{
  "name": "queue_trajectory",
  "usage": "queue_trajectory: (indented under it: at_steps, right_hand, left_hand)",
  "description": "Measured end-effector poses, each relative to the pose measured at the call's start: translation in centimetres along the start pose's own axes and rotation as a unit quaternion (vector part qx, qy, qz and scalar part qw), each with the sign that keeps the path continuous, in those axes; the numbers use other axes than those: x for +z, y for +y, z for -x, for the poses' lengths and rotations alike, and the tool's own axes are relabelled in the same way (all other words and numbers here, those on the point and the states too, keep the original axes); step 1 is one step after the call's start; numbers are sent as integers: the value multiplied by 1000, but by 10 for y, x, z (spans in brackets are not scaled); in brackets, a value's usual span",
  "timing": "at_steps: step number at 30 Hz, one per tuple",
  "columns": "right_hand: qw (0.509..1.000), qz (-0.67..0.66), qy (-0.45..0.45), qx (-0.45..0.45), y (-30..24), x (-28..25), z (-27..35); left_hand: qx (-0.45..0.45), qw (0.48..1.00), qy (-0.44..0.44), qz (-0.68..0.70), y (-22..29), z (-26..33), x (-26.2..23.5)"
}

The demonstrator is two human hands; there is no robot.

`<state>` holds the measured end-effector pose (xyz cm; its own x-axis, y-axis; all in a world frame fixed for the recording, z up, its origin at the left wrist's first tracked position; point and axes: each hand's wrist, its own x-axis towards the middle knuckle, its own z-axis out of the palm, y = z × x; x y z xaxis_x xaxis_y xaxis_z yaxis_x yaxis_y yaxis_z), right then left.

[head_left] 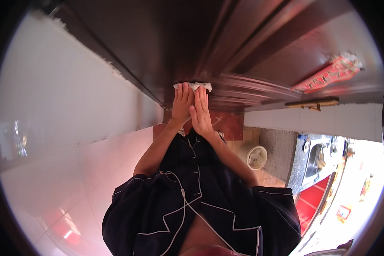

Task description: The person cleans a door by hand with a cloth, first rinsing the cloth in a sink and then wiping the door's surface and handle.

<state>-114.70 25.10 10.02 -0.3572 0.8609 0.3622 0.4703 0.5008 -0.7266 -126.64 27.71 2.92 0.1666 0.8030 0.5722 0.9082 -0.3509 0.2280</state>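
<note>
Fingers together, the left hand (181,104) and right hand (200,112) pressed flat on a white cloth (195,85) against the dark wooden door (166,47), near its frame edge beside the white wall (68,98).

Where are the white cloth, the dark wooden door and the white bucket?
white cloth (199,86), head view, its bare right part above the fingertips.
dark wooden door (158,47), head view, flat panel.
white bucket (256,157), head view, its rim.

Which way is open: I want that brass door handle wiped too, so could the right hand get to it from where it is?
Probably yes: the right hand presses the white cloth on the door, and the door handle lies off to its right, nothing between.
</note>
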Motion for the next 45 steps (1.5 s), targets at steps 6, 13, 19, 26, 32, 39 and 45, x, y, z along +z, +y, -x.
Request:
queue_trajectory:
  at_steps: [6,13,19,26,32,39,45]
  right_hand:
    - [989,-39,125,69,29,-39,22]
    - [949,-74,246,182,60,-106,37]
    - [924,-90,307,211,100,-171,52]
    - [935,-34,302,183,166,-258,82]
    - [942,-18,307,137,184,-328,90]
    - [950,-20,281,132,209,-351,111]
    - [956,-38,250,148,245,-343,138]
  left_hand:
    - [113,992,16,48,56,-31,32]
    - [189,972,-68,120,127,-75,37]
    - [242,956,-122,113,200,-110,56]
    - [236,958,-123,105,302,-145,90]
    - [227,967,-91,74,369,-179,99]
    - [237,968,-80,9,386,-180,118]
    - [307,938,-148,-68,381,-167,145]
